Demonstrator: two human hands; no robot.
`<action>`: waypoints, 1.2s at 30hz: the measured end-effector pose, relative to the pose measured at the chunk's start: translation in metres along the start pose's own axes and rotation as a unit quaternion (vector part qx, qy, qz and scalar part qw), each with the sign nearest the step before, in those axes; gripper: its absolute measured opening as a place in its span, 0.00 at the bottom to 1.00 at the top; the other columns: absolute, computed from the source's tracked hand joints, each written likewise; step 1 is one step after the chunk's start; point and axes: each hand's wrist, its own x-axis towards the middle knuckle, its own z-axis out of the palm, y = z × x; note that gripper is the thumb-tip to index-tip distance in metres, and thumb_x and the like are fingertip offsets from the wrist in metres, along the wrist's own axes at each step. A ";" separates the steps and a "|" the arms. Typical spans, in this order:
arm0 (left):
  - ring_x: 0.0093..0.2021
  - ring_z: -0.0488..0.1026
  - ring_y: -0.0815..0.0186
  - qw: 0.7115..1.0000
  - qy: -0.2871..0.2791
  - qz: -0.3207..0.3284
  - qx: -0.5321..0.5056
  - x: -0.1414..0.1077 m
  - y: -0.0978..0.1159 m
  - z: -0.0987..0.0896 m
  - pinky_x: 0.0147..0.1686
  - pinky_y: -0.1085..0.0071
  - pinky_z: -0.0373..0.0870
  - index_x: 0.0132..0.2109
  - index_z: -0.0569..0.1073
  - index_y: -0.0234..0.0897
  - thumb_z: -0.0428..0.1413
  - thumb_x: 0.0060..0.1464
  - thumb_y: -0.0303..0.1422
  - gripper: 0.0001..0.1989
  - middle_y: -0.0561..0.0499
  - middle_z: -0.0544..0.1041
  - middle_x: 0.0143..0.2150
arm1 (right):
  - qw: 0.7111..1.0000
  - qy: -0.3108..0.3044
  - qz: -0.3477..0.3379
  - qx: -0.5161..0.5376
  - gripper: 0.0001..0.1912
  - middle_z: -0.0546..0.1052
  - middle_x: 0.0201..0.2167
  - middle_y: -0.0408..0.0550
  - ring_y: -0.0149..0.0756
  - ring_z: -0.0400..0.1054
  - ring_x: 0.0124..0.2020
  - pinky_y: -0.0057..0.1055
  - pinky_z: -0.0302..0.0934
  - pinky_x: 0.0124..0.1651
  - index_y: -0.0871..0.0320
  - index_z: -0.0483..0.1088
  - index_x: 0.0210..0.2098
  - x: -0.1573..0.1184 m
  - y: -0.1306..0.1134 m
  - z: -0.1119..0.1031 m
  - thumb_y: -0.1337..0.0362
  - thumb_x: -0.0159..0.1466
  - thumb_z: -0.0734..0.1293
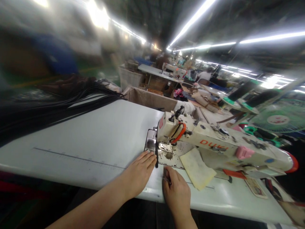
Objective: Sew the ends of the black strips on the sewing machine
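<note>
My left hand lies nearly flat on the pale work table, fingers together and stretched forward. Its fingertips press at a short black strip that runs along the left side of the sewing machine, next to the metal plate. Close to the table's front edge, my right hand is curled closed around a small dark metal tool, mostly hidden by the fingers. The machine's presser foot and needle area sit just ahead of both hands.
Long black strips lie in a bundle across the table's left side. A yellowish cloth rests by the machine's base. Beyond stands a fabric-lined bin. Thread cones and a green fan are at the right.
</note>
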 end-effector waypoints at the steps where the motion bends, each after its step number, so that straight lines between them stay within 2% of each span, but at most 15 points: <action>1: 0.70 0.64 0.58 1.000 0.000 0.000 0.000 0.000 0.000 0.001 0.74 0.60 0.47 0.67 0.67 0.29 0.45 0.69 0.28 0.23 0.43 0.68 0.70 | 1.000 -0.003 0.000 0.000 0.19 0.81 0.40 0.49 0.39 0.75 0.39 0.31 0.66 0.42 0.56 0.72 0.51 0.000 0.000 0.000 0.73 0.62 0.61; 6: 0.70 0.63 0.58 1.000 -0.006 -0.001 -0.007 0.002 -0.005 0.006 0.74 0.59 0.46 0.66 0.67 0.31 0.45 0.68 0.27 0.23 0.44 0.69 0.69 | 1.000 -0.010 -0.007 0.010 0.19 0.80 0.39 0.49 0.38 0.74 0.39 0.30 0.65 0.43 0.56 0.71 0.52 -0.002 0.001 -0.001 0.73 0.64 0.61; 13: 0.71 0.62 0.58 0.999 -0.013 -0.005 -0.029 0.014 -0.020 0.010 0.74 0.58 0.45 0.66 0.68 0.32 0.47 0.68 0.28 0.22 0.44 0.68 0.69 | 1.000 0.012 -0.027 0.001 0.20 0.80 0.38 0.48 0.40 0.73 0.38 0.32 0.64 0.42 0.55 0.70 0.52 -0.005 0.004 0.004 0.74 0.62 0.62; 16: 0.71 0.62 0.59 0.998 -0.040 -0.021 -0.053 0.022 -0.029 0.009 0.73 0.58 0.46 0.65 0.69 0.34 0.46 0.67 0.26 0.22 0.46 0.69 0.70 | 0.999 0.015 -0.029 0.002 0.21 0.79 0.38 0.47 0.40 0.73 0.38 0.32 0.64 0.41 0.55 0.69 0.52 -0.005 0.004 0.005 0.75 0.61 0.62; 19: 0.72 0.60 0.58 0.993 -0.072 -0.047 -0.077 0.029 -0.034 0.006 0.73 0.53 0.46 0.66 0.68 0.38 0.47 0.66 0.24 0.24 0.48 0.69 0.70 | 1.000 0.013 -0.026 0.000 0.21 0.79 0.37 0.46 0.41 0.72 0.37 0.33 0.63 0.40 0.54 0.69 0.52 -0.005 0.002 0.004 0.75 0.60 0.63; 25: 0.73 0.57 0.55 0.987 -0.096 -0.085 -0.100 0.037 -0.036 0.000 0.72 0.46 0.47 0.66 0.67 0.41 0.45 0.61 0.19 0.29 0.46 0.69 0.68 | 0.999 0.014 -0.034 -0.002 0.21 0.78 0.35 0.46 0.41 0.71 0.36 0.33 0.62 0.40 0.55 0.68 0.52 -0.005 0.002 0.004 0.74 0.61 0.63; 36: 0.73 0.56 0.57 0.984 -0.097 -0.089 -0.119 0.039 -0.040 0.005 0.73 0.47 0.44 0.67 0.66 0.42 0.45 0.57 0.17 0.33 0.47 0.69 0.69 | 0.999 0.038 -0.037 -0.003 0.20 0.77 0.34 0.46 0.41 0.71 0.34 0.34 0.61 0.37 0.56 0.69 0.50 -0.004 0.000 0.004 0.75 0.60 0.63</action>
